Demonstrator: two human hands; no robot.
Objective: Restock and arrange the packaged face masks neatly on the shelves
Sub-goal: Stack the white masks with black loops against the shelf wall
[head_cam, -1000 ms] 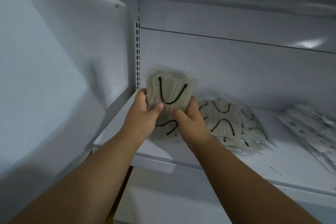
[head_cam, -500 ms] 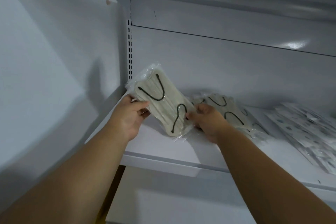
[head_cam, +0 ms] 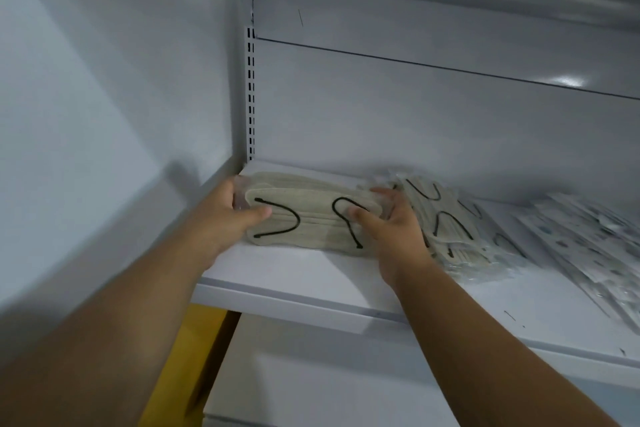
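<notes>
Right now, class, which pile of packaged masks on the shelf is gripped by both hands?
The beige pile with black loops at the shelf's left end; the heap beside it and the patterned packs lie untouched.

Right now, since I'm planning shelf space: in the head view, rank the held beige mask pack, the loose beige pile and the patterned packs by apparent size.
1. Patterned packs, though cropped
2. Loose beige pile
3. Held beige mask pack
The last two look close, so their order is unsure.

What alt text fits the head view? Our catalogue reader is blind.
Two hands hold a beige mask pack flat on a white shelf, left hand at its left end, right hand at its right. A loose pile of beige packs lies just right, with patterned packs beyond.
</notes>
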